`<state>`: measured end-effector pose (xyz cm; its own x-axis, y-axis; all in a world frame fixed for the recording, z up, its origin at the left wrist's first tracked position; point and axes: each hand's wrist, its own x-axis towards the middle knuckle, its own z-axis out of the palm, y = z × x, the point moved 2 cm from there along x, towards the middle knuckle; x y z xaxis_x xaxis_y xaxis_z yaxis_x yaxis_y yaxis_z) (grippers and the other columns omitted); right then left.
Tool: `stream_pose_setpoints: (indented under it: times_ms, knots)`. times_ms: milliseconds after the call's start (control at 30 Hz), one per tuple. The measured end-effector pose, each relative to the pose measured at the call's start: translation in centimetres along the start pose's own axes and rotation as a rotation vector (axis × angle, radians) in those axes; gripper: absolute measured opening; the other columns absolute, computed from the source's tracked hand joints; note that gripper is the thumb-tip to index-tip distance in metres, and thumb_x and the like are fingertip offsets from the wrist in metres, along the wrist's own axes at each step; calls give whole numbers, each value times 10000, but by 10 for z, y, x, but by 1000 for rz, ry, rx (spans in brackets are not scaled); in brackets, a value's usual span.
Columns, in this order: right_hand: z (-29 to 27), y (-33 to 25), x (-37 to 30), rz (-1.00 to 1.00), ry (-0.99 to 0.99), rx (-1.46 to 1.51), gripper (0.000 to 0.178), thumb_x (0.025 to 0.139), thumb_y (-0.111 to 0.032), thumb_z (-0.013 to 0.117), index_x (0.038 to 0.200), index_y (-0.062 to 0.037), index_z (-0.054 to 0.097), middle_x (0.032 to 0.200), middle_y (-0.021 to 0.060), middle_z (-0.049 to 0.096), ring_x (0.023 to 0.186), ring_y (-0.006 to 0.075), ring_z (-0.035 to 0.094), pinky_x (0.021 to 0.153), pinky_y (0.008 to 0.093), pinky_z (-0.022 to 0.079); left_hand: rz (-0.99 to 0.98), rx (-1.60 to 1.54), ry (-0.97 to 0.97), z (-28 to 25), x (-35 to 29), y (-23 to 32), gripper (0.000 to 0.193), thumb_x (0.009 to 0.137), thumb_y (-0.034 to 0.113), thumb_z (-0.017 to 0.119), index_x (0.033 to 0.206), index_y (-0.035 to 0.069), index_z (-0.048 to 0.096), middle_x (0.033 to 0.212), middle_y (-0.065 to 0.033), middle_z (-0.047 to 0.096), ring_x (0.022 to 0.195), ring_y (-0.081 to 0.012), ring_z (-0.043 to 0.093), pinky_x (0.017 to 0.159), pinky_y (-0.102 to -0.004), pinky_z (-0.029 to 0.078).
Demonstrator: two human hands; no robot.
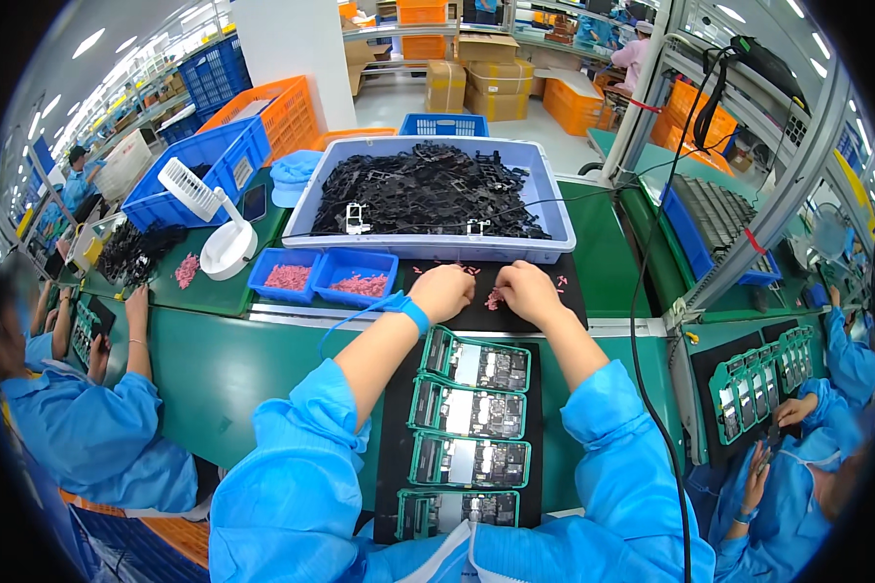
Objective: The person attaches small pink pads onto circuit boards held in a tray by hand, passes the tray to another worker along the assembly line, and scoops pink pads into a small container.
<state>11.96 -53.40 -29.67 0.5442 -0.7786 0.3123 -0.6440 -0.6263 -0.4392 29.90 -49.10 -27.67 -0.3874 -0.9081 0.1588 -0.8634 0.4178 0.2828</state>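
My left hand [442, 293], with a blue wrist strap, is over a black mat [559, 309] beyond the phones; its fingers are pinched together, and what they hold is too small to make out. Across from it, my right hand [529, 291] curls its fingers down at a small heap of pink pieces [494, 298]; its fingertips are pressed together and their content is hidden. Below my wrists, several opened phones in green frames [472, 408] lie in a column on a dark pad [395, 466], their circuit boards showing. Two small blue trays [280, 255] of pink pieces stand left of my left hand.
A large pale bin [428, 245] heaped with black parts [428, 189] stands beyond my hands. A white fan [228, 248] and a blue crate [194, 170] are to its left. A black cable [642, 360] hangs at the right. Co-workers [97, 418] sit on both sides.
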Motion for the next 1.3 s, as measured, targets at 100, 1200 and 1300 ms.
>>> stream_pose_setpoints:
  times_ms: [100, 1200, 1300]
  knots:
    - [-8, 12, -16, 71, 4, 11, 56, 733, -103, 632, 782, -89, 656, 830, 130, 609, 854, 322, 601, 747, 418, 487, 57, 4, -54, 11, 16, 19, 87, 716, 147, 661, 768, 78, 672, 811, -135, 640, 822, -314, 621, 749, -416, 499]
    - [18, -21, -28, -159, -39, 6, 59, 750, -95, 617, 804, -98, 640, 851, 89, 550, 888, 280, 558, 746, 391, 486, -107, -17, -192, 19, 8, -9, 84, 676, 111, 661, 730, 71, 710, 746, -145, 667, 737, -308, 651, 706, -380, 516]
    - [23, -21, -23, -198, -86, -70, 74, 751, -100, 615, 823, -99, 636, 862, 93, 546, 872, 287, 553, 745, 394, 483, -106, 32, -198, 20, 9, -7, 90, 686, 125, 654, 737, 67, 700, 748, -148, 663, 744, -323, 644, 707, -394, 513]
